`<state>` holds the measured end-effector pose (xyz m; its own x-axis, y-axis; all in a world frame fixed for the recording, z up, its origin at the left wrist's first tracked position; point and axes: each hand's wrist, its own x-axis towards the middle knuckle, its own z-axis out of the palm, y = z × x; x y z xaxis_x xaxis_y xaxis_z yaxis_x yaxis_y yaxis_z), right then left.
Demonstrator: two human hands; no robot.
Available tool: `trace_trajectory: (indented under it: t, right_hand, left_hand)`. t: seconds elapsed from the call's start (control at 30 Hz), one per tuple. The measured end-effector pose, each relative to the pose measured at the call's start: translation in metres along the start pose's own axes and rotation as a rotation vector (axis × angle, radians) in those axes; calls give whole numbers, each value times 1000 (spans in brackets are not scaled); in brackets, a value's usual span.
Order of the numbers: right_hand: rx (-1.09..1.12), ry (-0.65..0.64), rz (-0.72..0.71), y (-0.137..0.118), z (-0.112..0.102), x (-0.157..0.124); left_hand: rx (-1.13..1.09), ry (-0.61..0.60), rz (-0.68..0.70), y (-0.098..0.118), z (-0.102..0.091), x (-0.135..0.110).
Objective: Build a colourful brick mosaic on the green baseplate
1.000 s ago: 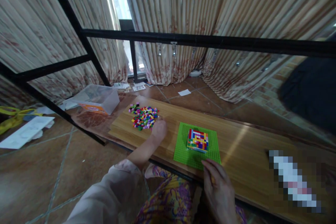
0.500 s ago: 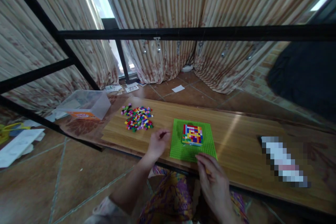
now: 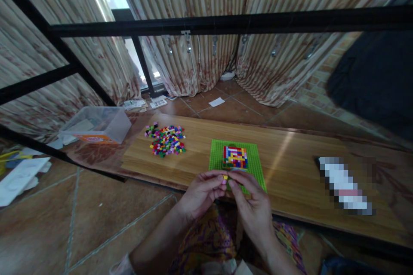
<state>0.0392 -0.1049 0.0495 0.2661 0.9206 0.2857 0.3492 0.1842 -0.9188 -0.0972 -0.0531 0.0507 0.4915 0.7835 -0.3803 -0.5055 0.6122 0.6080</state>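
My left hand (image 3: 204,190) is closed in front of the green baseplate, pinching a small yellow toy brick (image 3: 225,177) with a pink bit just below it. My right hand (image 3: 252,197) meets it from the right, thumb and forefinger bent together at the yellow brick; whether they grip it or another piece cannot be made out. Behind both hands lies the green baseplate (image 3: 254,159), its near edge partly covered by them. A low square block of many-coloured toy bricks (image 3: 235,157) is built up on its middle.
A pile of loose coloured bricks (image 3: 167,141) lies on the wooden board (image 3: 193,137) to the left. Beyond it stands a clear plastic box (image 3: 100,124). A pixelated object (image 3: 345,184) rests at the right. A black metal bar (image 3: 206,23) crosses above the far side.
My hands have come together in front of the baseplate, the left moving right and the right moving slightly up. Yellow and pink pieces now show between the fingertips. The view has shifted slightly.
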Motion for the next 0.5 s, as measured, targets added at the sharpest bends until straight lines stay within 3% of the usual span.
trace_trajectory:
  t: [0.23, 0.5]
  right_hand:
    - [356, 131, 349, 11, 18, -4]
    - [389, 122, 450, 19, 19, -5]
  left_hand:
    - [-12, 45, 106, -17, 1, 0]
    - [-38, 102, 166, -28, 6, 1]
